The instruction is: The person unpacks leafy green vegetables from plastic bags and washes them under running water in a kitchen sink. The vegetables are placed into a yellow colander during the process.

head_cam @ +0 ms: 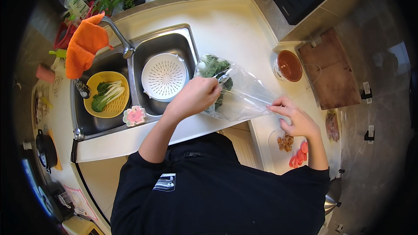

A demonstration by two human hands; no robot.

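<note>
A clear plastic bag lies stretched over the counter to the right of the sink. Leafy green vegetables fill its far left end. My left hand is curled into a fist on the bag's near left side, gripping the film beside the leaves. At the bag's narrow right end, the fingertips of my right hand hold the gathered plastic. In the left basin, a yellow colander holds bok choy. The right basin has a white strainer basket in it.
A brown-lined bowl and a wooden cutting board stand at the right. Near my right forearm are tomato slices and brown food pieces. An orange cloth hangs over the faucet. A flower-shaped sponge sits on the sink's front edge.
</note>
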